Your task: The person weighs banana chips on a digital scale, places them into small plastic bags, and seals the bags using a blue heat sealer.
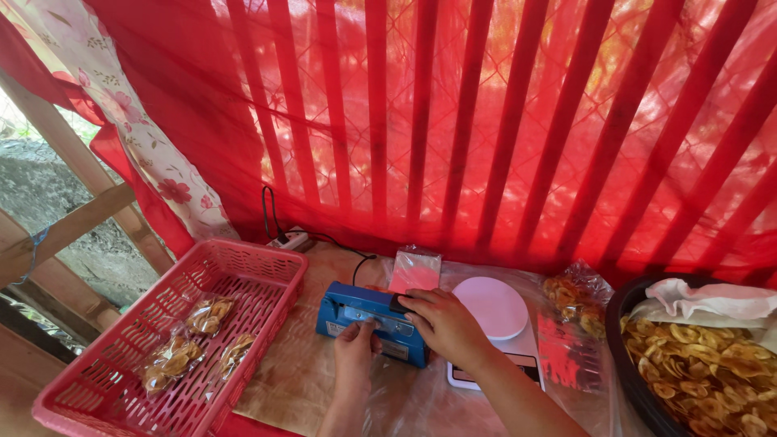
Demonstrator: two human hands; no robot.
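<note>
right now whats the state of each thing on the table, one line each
blue heat sealer: arm pressed down under both hands
left hand: resting on the sealer's front
right hand: pressing the sealer's arm
clear bag: lying flat behind the sealer, one end in it
white scale: platform bare
red basket: holds three filled chip packets
dark bowl: full of loose chips

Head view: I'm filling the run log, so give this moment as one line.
left hand on blue sealer front | right hand pressing its bar | clear bag in sealer | three chip packets in red basket
</note>
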